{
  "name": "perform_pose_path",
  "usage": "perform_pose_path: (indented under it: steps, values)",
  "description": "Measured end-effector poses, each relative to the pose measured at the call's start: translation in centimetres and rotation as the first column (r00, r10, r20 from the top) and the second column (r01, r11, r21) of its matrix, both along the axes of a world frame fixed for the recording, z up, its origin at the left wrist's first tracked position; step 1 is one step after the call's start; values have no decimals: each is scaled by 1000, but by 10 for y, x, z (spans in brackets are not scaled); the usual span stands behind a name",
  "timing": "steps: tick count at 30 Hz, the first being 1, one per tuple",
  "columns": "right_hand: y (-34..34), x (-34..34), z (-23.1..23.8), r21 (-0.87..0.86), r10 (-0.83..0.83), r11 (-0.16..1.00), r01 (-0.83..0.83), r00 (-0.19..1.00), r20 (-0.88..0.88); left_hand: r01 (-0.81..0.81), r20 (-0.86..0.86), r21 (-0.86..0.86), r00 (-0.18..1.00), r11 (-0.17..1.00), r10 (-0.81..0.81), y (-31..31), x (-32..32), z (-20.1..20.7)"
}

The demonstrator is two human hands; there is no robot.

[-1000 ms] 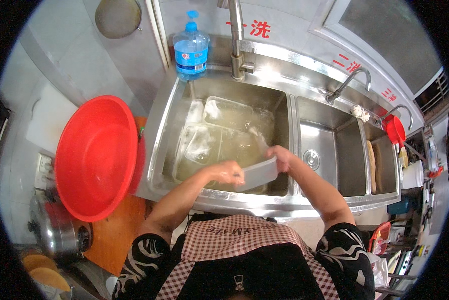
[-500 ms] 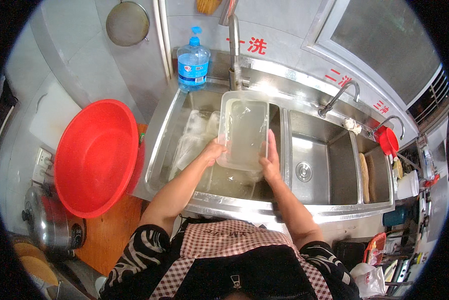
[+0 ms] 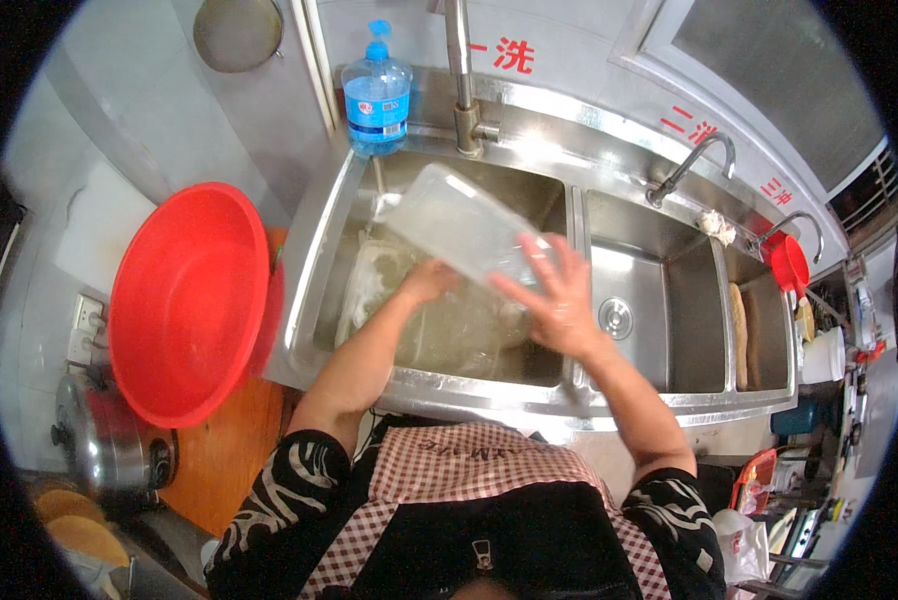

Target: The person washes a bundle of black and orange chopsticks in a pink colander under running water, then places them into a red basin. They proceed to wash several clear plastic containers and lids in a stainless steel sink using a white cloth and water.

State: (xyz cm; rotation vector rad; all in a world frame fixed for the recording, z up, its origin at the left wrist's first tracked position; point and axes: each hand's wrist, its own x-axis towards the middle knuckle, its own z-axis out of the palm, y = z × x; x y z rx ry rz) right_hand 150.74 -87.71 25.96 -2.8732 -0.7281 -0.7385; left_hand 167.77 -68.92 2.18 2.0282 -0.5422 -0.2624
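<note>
Container of clear plastic (image 3: 464, 220) tilts over cloudy water (image 3: 449, 345) in the leftmost basin (image 3: 559, 200) of a steel sink, its long body slanting from upper left to lower right. The right hand (image 3: 554, 295) has its fingers spread wide at the container's right end; the left hand (image 3: 429, 283) is at the lower edge, its fingertips hidden, so whether they pinch the wall or merely prop it cannot be told. Wet, smooth plastic probably slips easily, and a spread hand likely steers better than it grips, so firm support from the left hand at the edge would serve well, with the right thumb hooked over the rim. Kept low and angled inside the basin, the container should shed drips into the water, clear of the faucet (image 3: 466, 110) and the blue pump bottle (image 3: 377, 105) behind. Slow, even turns would best spare knocks against the other pale containers (image 3: 364, 262) lying in the water.
</note>
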Motion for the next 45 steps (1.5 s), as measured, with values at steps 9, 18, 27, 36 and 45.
perform_pose_path:
  steps: [9, 18, 27, 36, 45]
  values:
    - [-151, -89, 2, -244, -854, 483, 841, 514, 82, -123, -119, 789, 931, 602, 346, 11, 10, 23]
    - [-120, -5, -66, 89, -575, 811, 578, 816, -55, 515, -567, 779, 823, 357, 49, 19, -42, 39]
    - [-17, 106, -266, -359, -511, 847, 392, 411, -755, 75, -657, -273, 714, 959, -242, 117, -33, 37]
    - [44, 117, -180, 510, 262, 400, 762, 438, -860, -234, -774, -135, 632, 963, 45, 118, -36, 39]
    - [134, 79, -148, 374, 199, 928, 2, 843, -500, -338, -812, -334, 577, 880, -86, 94, -51, 129]
